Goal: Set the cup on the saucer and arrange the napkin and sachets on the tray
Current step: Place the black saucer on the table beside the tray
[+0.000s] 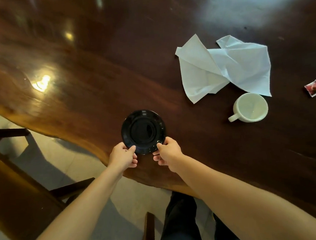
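The round glossy black saucer [143, 130] lies flat close to the near edge of the dark polished wooden tabletop [93, 77]. The left hand [123, 156] and the right hand [168, 152] each pinch its near rim, thumb on top and fingers curled beneath. To seat it well, I would keep it level, set it further in from that edge, and let go with both hands together.

The empty white ceramic cup [250, 106] stands upright toward the right edge, well apart, with its handle pointing toward the saucer and only bare wood between them. Behind it sprawls the crumpled white paper napkin [225, 67]. A small red-printed sachet [314, 88] lies at the right edge. No tray is in view.
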Action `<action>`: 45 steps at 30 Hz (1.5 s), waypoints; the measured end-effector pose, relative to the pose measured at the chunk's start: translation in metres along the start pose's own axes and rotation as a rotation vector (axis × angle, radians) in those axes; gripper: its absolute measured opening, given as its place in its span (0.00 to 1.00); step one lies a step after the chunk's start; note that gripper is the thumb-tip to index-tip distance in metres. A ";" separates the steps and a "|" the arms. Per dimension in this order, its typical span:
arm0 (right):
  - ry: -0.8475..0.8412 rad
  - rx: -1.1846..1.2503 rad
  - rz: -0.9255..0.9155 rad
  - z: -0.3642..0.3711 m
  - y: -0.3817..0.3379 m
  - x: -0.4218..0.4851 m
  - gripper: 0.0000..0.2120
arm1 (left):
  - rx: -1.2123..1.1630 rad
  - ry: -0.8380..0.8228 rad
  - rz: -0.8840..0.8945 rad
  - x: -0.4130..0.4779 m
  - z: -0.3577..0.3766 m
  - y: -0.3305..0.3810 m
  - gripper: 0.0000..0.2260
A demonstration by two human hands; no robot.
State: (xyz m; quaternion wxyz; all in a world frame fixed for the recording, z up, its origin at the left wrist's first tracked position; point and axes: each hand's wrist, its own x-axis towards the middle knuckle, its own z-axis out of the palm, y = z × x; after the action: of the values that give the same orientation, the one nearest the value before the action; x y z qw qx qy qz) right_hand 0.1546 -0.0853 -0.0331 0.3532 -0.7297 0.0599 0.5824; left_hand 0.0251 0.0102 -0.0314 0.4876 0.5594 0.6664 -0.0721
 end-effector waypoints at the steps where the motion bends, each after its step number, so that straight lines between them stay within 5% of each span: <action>1: 0.002 0.019 0.000 -0.006 0.001 -0.004 0.06 | 0.008 -0.010 0.012 -0.005 0.002 0.005 0.07; 15: 0.162 0.212 -0.030 -0.132 0.046 -0.056 0.05 | 0.191 -0.329 0.053 -0.070 0.092 0.072 0.04; 28: 0.379 0.491 0.064 -0.285 0.120 -0.088 0.08 | 0.389 -0.612 0.126 -0.141 0.250 0.130 0.04; 45: 0.399 0.653 0.169 -0.429 0.202 -0.086 0.07 | 0.436 -0.686 0.061 -0.210 0.407 0.139 0.10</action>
State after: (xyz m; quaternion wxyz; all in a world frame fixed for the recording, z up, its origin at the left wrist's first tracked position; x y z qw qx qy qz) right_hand 0.3729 -0.5142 -0.0159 0.4990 -0.6705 0.3693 0.4063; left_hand 0.3488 -0.3421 -0.0246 0.5536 0.6125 0.4175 -0.3796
